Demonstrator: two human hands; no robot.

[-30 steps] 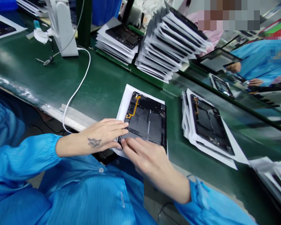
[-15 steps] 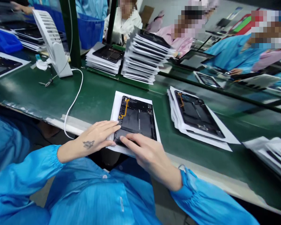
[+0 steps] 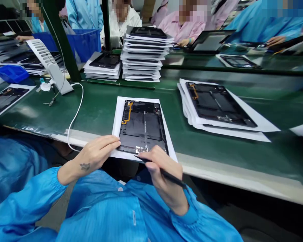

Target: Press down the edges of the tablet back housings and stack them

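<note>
An opened black tablet casing (image 3: 141, 126) with an orange ribbon cable (image 3: 128, 114) lies on a white paper sheet (image 3: 117, 111) at the bench's front edge. My left hand (image 3: 96, 153) rests at the casing's lower left edge, its fingers pressed together at the rim. In my right hand (image 3: 166, 174) is a thin black tool (image 3: 173, 178), perhaps tweezers or a pen-like pick. Its tip is at the casing's bottom edge, beside a small circuit board (image 3: 140, 150).
Papers with another casing (image 3: 221, 104) lie to the right. Behind stand a tall stack (image 3: 142, 57) and a lower one (image 3: 103, 65). A white fan (image 3: 49, 65) with a white cable (image 3: 77, 112) is at left. People sit across the green bench (image 3: 98, 104).
The view has turned and levelled. My right hand has come off the casing's lower part, and a black tool now shows in it. My left hand has closed up slightly at the edge.
</note>
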